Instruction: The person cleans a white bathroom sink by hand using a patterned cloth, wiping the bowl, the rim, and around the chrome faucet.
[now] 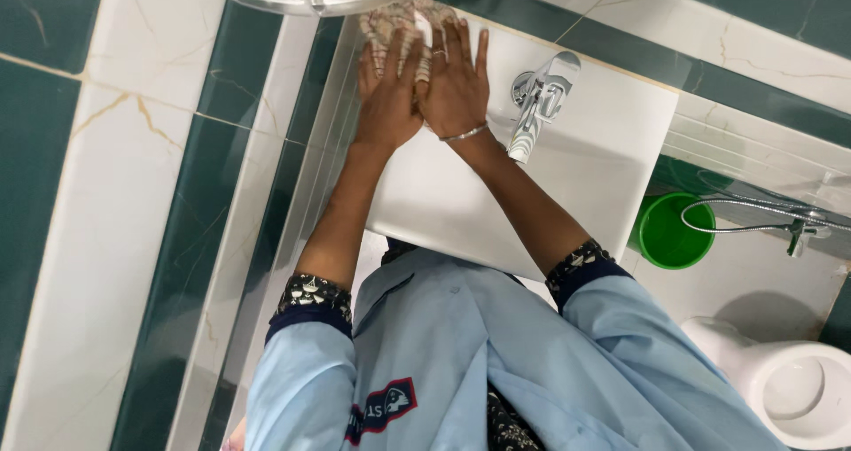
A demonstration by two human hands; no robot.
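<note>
1. Left hand (pixel 387 101) and right hand (pixel 455 79) lie side by side, fingers spread flat, pressing a patterned cloth (pixel 399 21) onto the far left corner of the white sink (pixel 612 141).
2. Neither hand closes around the cloth.
3. A chrome tap (pixel 541 101) stands just beside the right hand.
4. A green bucket (pixel 672 231) sits beyond the sink's right edge; its contents cannot be told.
</note>
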